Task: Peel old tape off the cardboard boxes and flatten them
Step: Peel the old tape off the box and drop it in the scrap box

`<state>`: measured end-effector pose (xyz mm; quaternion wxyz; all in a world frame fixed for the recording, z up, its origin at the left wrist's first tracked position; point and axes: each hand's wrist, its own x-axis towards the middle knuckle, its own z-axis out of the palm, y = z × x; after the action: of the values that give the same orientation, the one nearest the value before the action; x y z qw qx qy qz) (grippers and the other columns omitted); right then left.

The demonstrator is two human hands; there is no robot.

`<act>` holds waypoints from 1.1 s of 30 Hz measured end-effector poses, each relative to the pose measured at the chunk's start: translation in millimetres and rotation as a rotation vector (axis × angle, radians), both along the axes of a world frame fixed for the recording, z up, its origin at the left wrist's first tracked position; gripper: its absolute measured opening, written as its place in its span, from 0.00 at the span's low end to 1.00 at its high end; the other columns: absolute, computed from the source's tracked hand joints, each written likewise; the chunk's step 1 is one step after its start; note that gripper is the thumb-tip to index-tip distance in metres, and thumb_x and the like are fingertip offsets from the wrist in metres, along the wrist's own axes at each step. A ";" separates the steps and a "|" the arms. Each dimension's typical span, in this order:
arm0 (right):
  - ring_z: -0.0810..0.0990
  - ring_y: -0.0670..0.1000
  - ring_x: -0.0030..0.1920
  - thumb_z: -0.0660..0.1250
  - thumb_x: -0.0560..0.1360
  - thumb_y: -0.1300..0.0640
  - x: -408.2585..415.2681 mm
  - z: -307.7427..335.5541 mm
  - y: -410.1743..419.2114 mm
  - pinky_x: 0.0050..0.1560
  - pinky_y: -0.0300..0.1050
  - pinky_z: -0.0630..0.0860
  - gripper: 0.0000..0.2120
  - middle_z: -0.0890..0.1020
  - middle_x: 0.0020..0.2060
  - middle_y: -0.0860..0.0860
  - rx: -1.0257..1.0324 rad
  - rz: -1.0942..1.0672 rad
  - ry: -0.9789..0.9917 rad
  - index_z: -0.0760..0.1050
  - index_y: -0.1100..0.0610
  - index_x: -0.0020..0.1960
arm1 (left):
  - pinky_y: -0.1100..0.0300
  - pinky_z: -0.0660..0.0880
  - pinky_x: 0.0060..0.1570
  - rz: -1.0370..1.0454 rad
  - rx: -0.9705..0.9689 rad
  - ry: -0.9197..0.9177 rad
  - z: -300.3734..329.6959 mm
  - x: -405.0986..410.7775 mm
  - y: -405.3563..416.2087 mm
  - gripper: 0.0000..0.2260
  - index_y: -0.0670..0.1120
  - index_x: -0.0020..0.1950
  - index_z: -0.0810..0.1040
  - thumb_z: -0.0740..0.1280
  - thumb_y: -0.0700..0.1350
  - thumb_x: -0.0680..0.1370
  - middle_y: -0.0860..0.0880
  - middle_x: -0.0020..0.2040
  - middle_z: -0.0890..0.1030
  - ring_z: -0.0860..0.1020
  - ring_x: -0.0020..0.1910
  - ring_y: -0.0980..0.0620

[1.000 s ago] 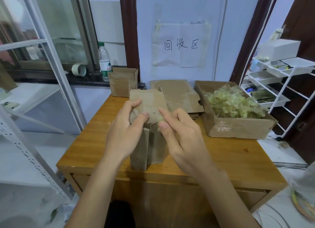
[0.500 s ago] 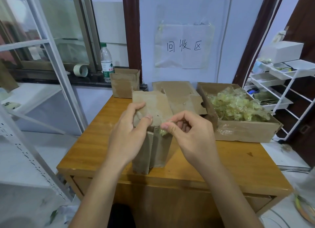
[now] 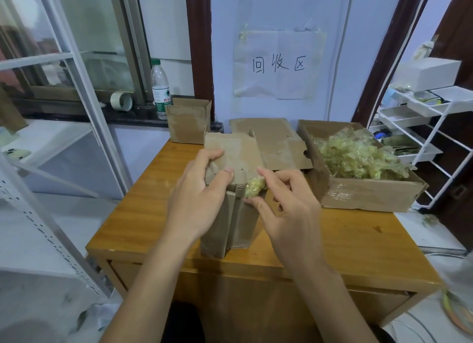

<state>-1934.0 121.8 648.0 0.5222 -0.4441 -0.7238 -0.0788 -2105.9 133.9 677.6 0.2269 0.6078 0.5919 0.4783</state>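
Note:
A small brown cardboard box (image 3: 238, 214) stands on end near the middle of the wooden table (image 3: 358, 240), its flaps open. My left hand (image 3: 197, 196) grips its upper left side, thumb on the top flap. My right hand (image 3: 284, 199) pinches a crumpled wad of yellowish tape (image 3: 253, 187) at the box's upper right corner; the wad still touches the box. Behind lie flattened cardboard sheets (image 3: 276, 142), and another small box (image 3: 188, 121) stands at the table's far left corner.
An open carton (image 3: 371, 196) heaped with peeled tape (image 3: 355, 155) sits at the right of the table. A water bottle (image 3: 160, 89) and tape roll (image 3: 121, 101) stand on the window ledge. A white wire rack (image 3: 419, 127) stands to the right.
My right hand has curled its fingers and pulled a wad of tape off the box's upper right corner, drawing it slightly rightward. My left hand has kept its hold on the box.

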 end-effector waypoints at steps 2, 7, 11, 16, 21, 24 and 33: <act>0.73 0.48 0.52 0.77 0.75 0.63 -1.4 -5.0 0.8 0.53 0.36 0.71 0.20 0.77 0.52 0.52 0.001 -0.053 -0.015 0.80 0.63 0.66 | 0.42 0.74 0.64 0.004 0.001 0.004 0.2 1.3 -0.2 0.18 0.69 0.66 0.71 0.59 0.66 0.76 0.62 0.65 0.77 0.76 0.63 0.55; 0.75 0.49 0.57 0.64 0.82 0.64 -10.6 -12.9 3.9 0.58 0.34 0.71 0.13 0.78 0.58 0.54 -0.013 -0.038 0.175 0.79 0.65 0.64 | 0.42 0.73 0.65 -0.003 -0.020 0.037 2.8 4.5 0.1 0.18 0.69 0.66 0.71 0.59 0.66 0.76 0.63 0.66 0.76 0.75 0.63 0.56; 0.77 0.43 0.55 0.63 0.84 0.65 -14.1 -5.8 4.1 0.55 0.32 0.73 0.10 0.79 0.55 0.51 -0.077 0.052 0.339 0.80 0.65 0.61 | 0.40 0.71 0.67 0.002 -0.027 0.053 4.2 2.1 1.8 0.17 0.70 0.65 0.71 0.59 0.66 0.76 0.64 0.66 0.76 0.75 0.64 0.55; 0.82 0.52 0.49 0.59 0.86 0.56 -9.0 -2.8 1.7 0.48 0.53 0.80 0.10 0.83 0.47 0.51 -0.304 0.185 0.544 0.80 0.55 0.55 | 0.38 0.69 0.69 0.010 -0.029 0.043 3.3 0.1 0.8 0.17 0.70 0.65 0.70 0.59 0.66 0.76 0.63 0.68 0.75 0.73 0.65 0.56; 0.85 0.42 0.55 0.60 0.85 0.57 -6.3 6.7 -1.5 0.53 0.37 0.82 0.10 0.87 0.48 0.42 -0.508 0.320 0.939 0.80 0.51 0.53 | 0.40 0.71 0.68 0.005 -0.038 0.046 3.8 1.7 0.6 0.17 0.69 0.66 0.70 0.59 0.65 0.77 0.63 0.68 0.75 0.73 0.64 0.56; 0.86 0.46 0.54 0.61 0.86 0.57 -3.9 6.5 2.1 0.53 0.39 0.83 0.10 0.87 0.46 0.49 -0.525 0.346 1.000 0.82 0.56 0.53 | 0.38 0.71 0.68 0.005 -0.042 0.043 3.5 1.5 0.0 0.17 0.70 0.65 0.70 0.58 0.66 0.76 0.62 0.68 0.75 0.74 0.65 0.54; 0.87 0.48 0.49 0.61 0.86 0.55 -7.3 4.1 9.7 0.52 0.48 0.85 0.12 0.86 0.47 0.55 -0.545 0.274 1.102 0.81 0.58 0.54 | 0.40 0.71 0.67 -0.009 -0.026 -0.009 3.0 1.8 -3.9 0.18 0.69 0.66 0.71 0.59 0.65 0.76 0.64 0.68 0.75 0.73 0.67 0.55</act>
<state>-1941.3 131.5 652.1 0.6920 -0.4397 -0.3931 0.4164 -2104.1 130.0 680.6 0.2394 0.6053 0.5943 0.4723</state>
